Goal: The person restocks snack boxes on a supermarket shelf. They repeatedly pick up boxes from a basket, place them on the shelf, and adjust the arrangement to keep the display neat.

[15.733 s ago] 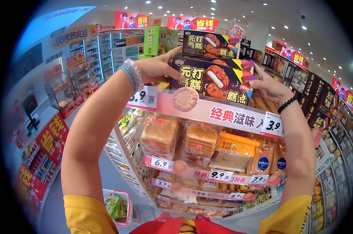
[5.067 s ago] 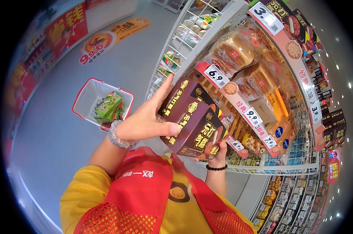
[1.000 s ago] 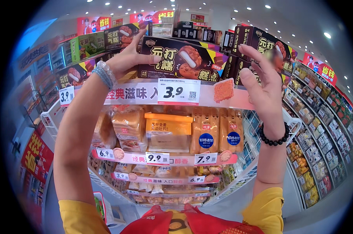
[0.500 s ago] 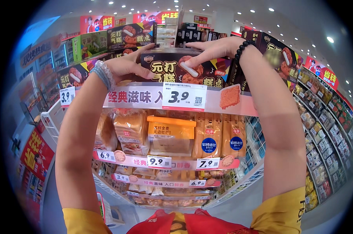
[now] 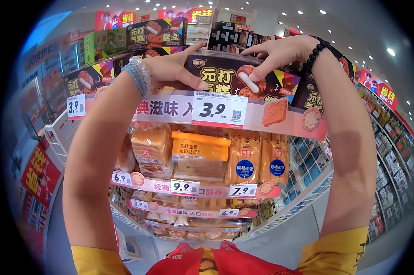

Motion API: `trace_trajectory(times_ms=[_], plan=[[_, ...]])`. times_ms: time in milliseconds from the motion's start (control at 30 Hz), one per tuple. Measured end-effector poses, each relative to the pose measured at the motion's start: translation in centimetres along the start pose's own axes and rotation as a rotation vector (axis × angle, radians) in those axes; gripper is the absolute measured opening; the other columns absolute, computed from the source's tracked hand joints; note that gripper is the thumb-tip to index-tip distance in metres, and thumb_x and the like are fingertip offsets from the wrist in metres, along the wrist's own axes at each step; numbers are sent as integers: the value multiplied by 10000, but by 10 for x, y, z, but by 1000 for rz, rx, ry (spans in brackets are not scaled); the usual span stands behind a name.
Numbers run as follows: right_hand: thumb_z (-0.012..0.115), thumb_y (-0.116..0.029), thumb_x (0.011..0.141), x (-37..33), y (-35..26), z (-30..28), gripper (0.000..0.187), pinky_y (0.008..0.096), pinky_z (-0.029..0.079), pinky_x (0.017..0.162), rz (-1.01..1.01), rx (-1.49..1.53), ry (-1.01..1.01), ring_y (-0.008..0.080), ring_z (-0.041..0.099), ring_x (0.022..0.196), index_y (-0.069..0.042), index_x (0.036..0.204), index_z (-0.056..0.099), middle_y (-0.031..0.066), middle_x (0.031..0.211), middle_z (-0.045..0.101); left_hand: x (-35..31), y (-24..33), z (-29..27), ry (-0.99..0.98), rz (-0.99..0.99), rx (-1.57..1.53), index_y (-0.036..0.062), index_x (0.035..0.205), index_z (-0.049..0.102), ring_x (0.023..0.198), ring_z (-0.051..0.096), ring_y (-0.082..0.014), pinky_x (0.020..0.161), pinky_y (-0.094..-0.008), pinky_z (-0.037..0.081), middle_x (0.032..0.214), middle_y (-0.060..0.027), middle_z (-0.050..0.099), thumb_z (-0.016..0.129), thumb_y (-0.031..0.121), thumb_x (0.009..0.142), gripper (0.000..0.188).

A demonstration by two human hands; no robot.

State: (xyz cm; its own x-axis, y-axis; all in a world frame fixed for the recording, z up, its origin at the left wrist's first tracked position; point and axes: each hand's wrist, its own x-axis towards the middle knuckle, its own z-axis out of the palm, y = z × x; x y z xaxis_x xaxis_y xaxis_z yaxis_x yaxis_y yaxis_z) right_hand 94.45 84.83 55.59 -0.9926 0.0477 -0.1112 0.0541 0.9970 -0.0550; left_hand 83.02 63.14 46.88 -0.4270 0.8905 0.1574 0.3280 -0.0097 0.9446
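A dark pastry box [image 5: 221,75] with yellow lettering stands at the front of the top shelf, held between my two hands. My left hand [image 5: 174,68] grips its left end, thumb on the front face and fingers behind. Over its right part my right hand [image 5: 280,54] is bent, the thumb pressing the printed front and the fingers on the top edge. Below the box runs a pink shelf strip [image 5: 170,105] with a white price tag [image 5: 219,109] in front of the box's lower edge.
More pastry boxes [image 5: 154,34] are stacked behind and to the left, with a green box [image 5: 110,41] among them. Bagged bread [image 5: 151,149] and an orange-topped bread pack [image 5: 200,156] fill the shelf below. Another stocked rack [image 5: 388,169] stands on the right.
The pastry box has shifted to the right along the top shelf, with both my hands moving along on it. My grip looks much the same.
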Motion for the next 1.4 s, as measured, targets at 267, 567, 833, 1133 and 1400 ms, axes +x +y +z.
trace_trajectory(times_ms=[267, 567, 833, 1133, 1400], plan=[[650, -634, 589, -10, -2, 2, 962, 396, 273, 1002, 0, -49, 38, 290, 336, 1248, -139, 1353, 341, 204, 1321, 377, 1, 3, 12, 92, -7, 19, 136, 1402, -91, 1142, 444, -244, 914, -357, 417, 1312, -186, 351, 795, 164, 641, 1168], [473, -610, 797, -99, -30, -26, 830, 382, 348, 978, -257, 152, 450, 274, 385, 1216, -41, 1358, 252, 201, 1334, 357, 6, -11, -1, 163, 9, -8, 97, 1390, 94, 1171, 402, -171, 983, -331, 334, 1327, -100, 366, 554, 606, 754, 935], [515, -526, 810, -125, -9, -29, 753, 347, 356, 958, -197, 87, 481, 230, 435, 1160, -51, 1347, 285, 163, 1289, 420, 14, -2, 18, 74, 102, -98, 110, 1225, 433, 1018, 522, -91, 905, -252, 418, 1142, -34, 541, 493, 529, 839, 573], [487, -571, 813, -75, -13, -20, 659, 352, 358, 956, -279, 60, 491, 233, 482, 1141, -153, 1312, 390, 137, 1215, 515, -4, -4, -7, 243, 192, 93, 135, 1349, 308, 1223, 342, -163, 1025, -344, 252, 1295, -53, 424, 350, 570, 879, 642], [525, -439, 848, -32, -49, -8, 563, 304, 378, 925, -363, 75, 511, 190, 509, 1080, -89, 1279, 429, 128, 1152, 549, -132, 43, -18, 792, 566, 229, -15, 1255, 408, 1064, 495, -181, 895, -333, 389, 1110, -127, 540, 577, 343, 837, 575]])
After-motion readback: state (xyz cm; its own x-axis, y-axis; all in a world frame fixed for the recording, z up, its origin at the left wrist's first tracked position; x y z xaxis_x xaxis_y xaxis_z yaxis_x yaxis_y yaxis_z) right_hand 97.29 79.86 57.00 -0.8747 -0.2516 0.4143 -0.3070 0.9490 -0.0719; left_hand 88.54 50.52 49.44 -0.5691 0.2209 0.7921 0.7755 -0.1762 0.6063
